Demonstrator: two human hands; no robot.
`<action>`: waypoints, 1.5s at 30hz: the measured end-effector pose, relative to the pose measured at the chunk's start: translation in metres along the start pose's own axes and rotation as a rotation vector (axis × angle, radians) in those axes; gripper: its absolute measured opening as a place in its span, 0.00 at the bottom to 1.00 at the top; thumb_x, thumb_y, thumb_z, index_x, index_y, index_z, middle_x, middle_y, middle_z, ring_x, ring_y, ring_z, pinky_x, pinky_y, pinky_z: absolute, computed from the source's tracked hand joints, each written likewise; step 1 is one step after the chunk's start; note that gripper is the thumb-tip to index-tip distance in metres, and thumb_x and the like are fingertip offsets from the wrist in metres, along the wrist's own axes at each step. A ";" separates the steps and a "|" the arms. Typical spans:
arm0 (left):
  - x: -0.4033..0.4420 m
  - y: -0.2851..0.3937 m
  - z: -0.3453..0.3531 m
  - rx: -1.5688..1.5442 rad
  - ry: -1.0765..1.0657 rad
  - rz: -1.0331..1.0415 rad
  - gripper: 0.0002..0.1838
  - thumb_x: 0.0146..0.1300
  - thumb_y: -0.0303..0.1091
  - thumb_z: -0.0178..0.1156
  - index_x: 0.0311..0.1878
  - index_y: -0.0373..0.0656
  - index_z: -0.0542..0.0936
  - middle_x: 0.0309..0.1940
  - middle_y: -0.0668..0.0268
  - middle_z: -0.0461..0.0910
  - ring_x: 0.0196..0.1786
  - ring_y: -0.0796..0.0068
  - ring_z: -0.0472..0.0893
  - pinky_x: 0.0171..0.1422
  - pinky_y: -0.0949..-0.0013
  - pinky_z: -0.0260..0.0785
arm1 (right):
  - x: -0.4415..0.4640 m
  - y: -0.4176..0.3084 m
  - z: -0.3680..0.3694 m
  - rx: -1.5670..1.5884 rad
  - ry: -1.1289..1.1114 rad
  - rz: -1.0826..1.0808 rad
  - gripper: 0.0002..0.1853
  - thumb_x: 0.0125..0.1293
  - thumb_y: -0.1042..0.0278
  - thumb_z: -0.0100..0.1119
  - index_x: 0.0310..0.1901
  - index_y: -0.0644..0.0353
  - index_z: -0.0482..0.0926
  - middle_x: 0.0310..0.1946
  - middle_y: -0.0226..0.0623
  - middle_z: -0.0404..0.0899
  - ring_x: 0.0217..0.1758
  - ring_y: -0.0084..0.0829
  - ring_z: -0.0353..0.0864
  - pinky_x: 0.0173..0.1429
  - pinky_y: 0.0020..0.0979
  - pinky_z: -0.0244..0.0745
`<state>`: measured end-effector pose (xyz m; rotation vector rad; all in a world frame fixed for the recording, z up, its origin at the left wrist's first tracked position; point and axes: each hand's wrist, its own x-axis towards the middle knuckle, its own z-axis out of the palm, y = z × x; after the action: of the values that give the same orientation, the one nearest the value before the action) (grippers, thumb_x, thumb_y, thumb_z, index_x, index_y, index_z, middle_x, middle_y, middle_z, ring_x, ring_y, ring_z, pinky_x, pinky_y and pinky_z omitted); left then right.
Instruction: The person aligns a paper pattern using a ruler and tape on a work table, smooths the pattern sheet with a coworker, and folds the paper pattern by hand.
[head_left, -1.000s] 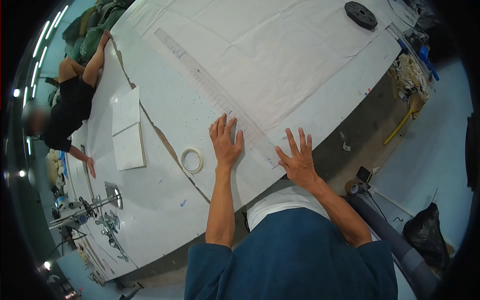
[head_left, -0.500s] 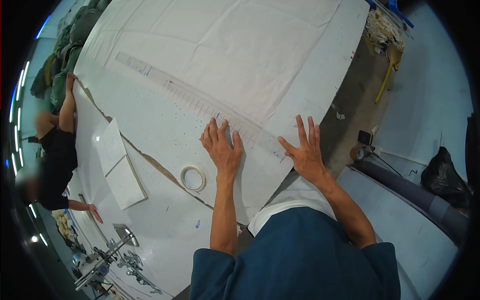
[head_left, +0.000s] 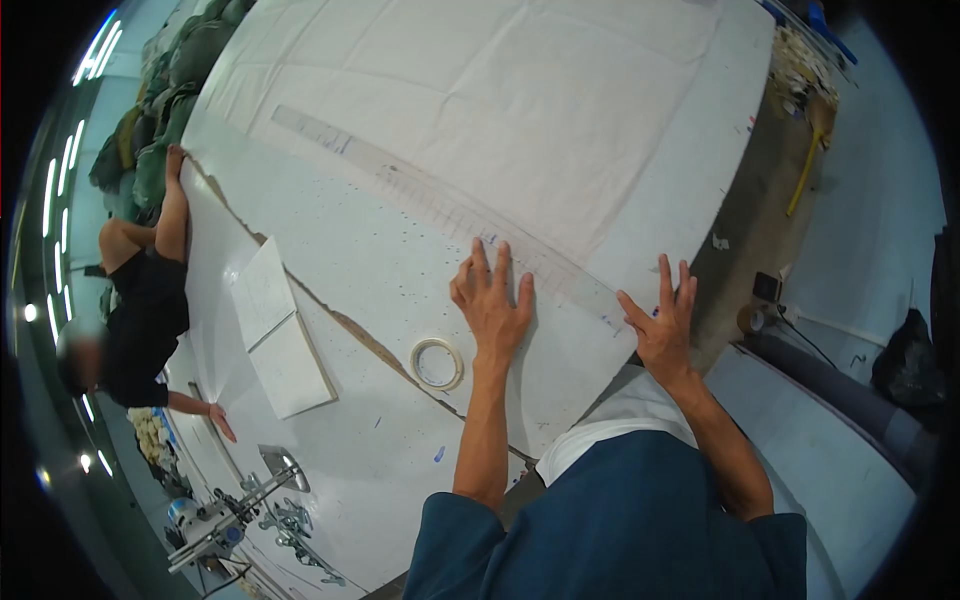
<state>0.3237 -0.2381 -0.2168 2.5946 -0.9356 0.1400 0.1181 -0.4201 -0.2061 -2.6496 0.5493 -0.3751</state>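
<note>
A long clear ruler (head_left: 430,200) lies slantwise on the white table, along the edge of a thin white sheet (head_left: 500,130). My left hand (head_left: 493,305) rests with fingers spread, its fingertips touching the ruler's near edge. Near the ruler's right end is my right hand (head_left: 663,325), fingers apart, thumb at the ruler's corner. Neither hand grips anything. To the left of my left hand lies a roll of cream tape (head_left: 437,364).
An open notebook (head_left: 285,335) lies left of a jagged crack across the table (head_left: 380,500). A metal device (head_left: 220,520) stands at lower left. Another person (head_left: 145,310) leans at the table's far left. A dark fabric roll (head_left: 830,390) is at right.
The camera view has turned and shifted, so the table and its objects appear displaced. Both hands stay spread beside the ruler. The weight plate seen earlier at the upper right is out of view.
</note>
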 end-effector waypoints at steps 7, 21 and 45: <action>0.000 -0.004 0.001 -0.011 0.026 0.012 0.31 0.66 0.49 0.68 0.70 0.48 0.79 0.78 0.56 0.66 0.73 0.57 0.61 0.77 0.52 0.46 | -0.003 -0.002 0.003 0.016 0.028 0.044 0.19 0.62 0.68 0.70 0.55 0.39 0.89 0.83 0.55 0.45 0.85 0.67 0.35 0.80 0.73 0.38; -0.001 -0.002 0.001 -0.057 0.009 -0.022 0.31 0.67 0.50 0.67 0.70 0.48 0.78 0.79 0.58 0.65 0.76 0.55 0.58 0.81 0.51 0.41 | -0.006 -0.003 0.001 -0.011 0.049 -0.011 0.17 0.63 0.65 0.71 0.54 0.42 0.89 0.84 0.54 0.43 0.85 0.69 0.35 0.80 0.74 0.37; -0.002 -0.006 0.005 -0.054 0.058 0.011 0.31 0.65 0.49 0.68 0.69 0.46 0.79 0.78 0.55 0.66 0.74 0.57 0.62 0.77 0.52 0.46 | -0.005 -0.013 -0.001 -0.009 0.029 0.087 0.18 0.63 0.70 0.69 0.55 0.45 0.88 0.83 0.55 0.45 0.84 0.69 0.38 0.80 0.74 0.43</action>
<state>0.3255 -0.2344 -0.2238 2.5228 -0.9207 0.1895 0.1178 -0.4077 -0.2002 -2.6223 0.6742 -0.3866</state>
